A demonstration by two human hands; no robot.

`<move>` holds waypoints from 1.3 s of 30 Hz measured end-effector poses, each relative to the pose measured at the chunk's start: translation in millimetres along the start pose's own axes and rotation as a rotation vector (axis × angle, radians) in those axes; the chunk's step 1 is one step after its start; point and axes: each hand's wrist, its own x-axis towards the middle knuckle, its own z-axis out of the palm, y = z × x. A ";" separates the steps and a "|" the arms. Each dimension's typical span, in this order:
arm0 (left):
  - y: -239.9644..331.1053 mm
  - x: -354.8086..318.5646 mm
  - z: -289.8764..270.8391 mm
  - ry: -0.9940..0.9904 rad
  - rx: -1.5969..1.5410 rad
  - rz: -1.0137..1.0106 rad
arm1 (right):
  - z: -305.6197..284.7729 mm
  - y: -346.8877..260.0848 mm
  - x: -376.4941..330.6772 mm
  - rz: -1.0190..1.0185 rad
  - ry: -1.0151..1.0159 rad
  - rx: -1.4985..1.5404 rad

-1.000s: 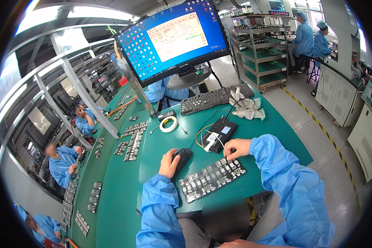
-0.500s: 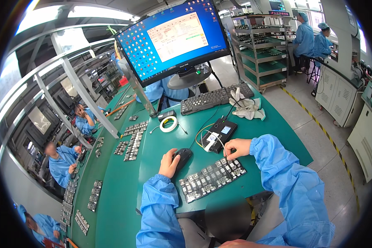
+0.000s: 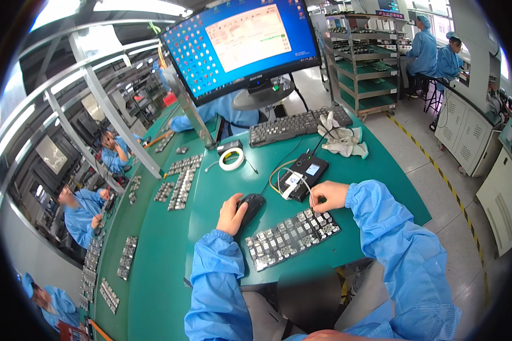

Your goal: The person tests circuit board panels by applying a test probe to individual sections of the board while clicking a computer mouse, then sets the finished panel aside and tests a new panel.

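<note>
My left hand (image 3: 231,215) rests closed over a black computer mouse (image 3: 250,209), left of a panel of small circuit boards (image 3: 287,244). The panel lies at a slant on the green table, its boards in rows with metal connectors. At its far right corner my right hand (image 3: 330,196) pinches the end of a white cable (image 3: 302,181). The cable loops over from a black box with a small lit screen (image 3: 312,169). My fingers hide the cable's tip, so I cannot tell whether it sits in a board.
A monitor (image 3: 244,45) stands at the back, with a black keyboard (image 3: 293,128), white gloves (image 3: 341,136) and a coiled white cable (image 3: 231,159) before it. More board panels (image 3: 182,184) lie to the left. Co-workers sit along the left bench; a shelf rack (image 3: 364,62) stands behind.
The view has shifted slightly. Both hands keep nearly the same places, on the mouse and at the panel's far right corner. Behind the monitor, a co-worker's blue sleeve now reaches left.
</note>
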 end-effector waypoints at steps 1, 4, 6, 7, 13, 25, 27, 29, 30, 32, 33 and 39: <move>-2.2 1.2 0.1 0.016 0.008 0.011 | 0.5 -0.4 1.1 0.021 0.021 -0.014; 5.8 5.5 -2.5 0.006 0.016 -0.007 | 0.5 -11.6 5.3 0.082 0.156 0.007; 4.7 8.0 -3.4 0.010 0.019 0.006 | 4.6 -24.8 12.6 0.161 0.226 0.048; 3.1 6.7 -5.0 0.015 0.025 0.014 | 11.5 -29.4 17.6 0.117 0.251 0.085; 7.6 7.8 -3.7 -0.012 0.033 0.012 | 37.9 -36.6 26.8 -0.119 0.241 -0.120; 9.9 6.2 -4.3 -0.062 0.039 -0.020 | 46.6 -41.3 20.7 -0.094 0.202 -0.323; 9.1 6.4 -3.0 -0.012 0.035 0.008 | 46.5 -40.4 20.8 -0.089 0.193 -0.328; 8.7 6.1 -2.9 -0.012 0.031 0.006 | 46.5 -40.8 20.9 -0.084 0.184 -0.334; 9.0 6.0 -2.9 -0.012 0.026 0.005 | 46.2 -42.1 20.8 -0.089 0.185 -0.326; 9.3 6.2 -2.4 -0.012 0.024 0.005 | 45.7 -43.0 20.2 -0.093 0.187 -0.318; 9.4 6.6 -1.7 -0.012 0.022 0.005 | 45.2 -42.8 19.5 -0.100 0.193 -0.311; 7.7 7.0 -1.0 -0.007 0.025 0.014 | 46.0 -42.3 19.8 -0.108 0.200 -0.300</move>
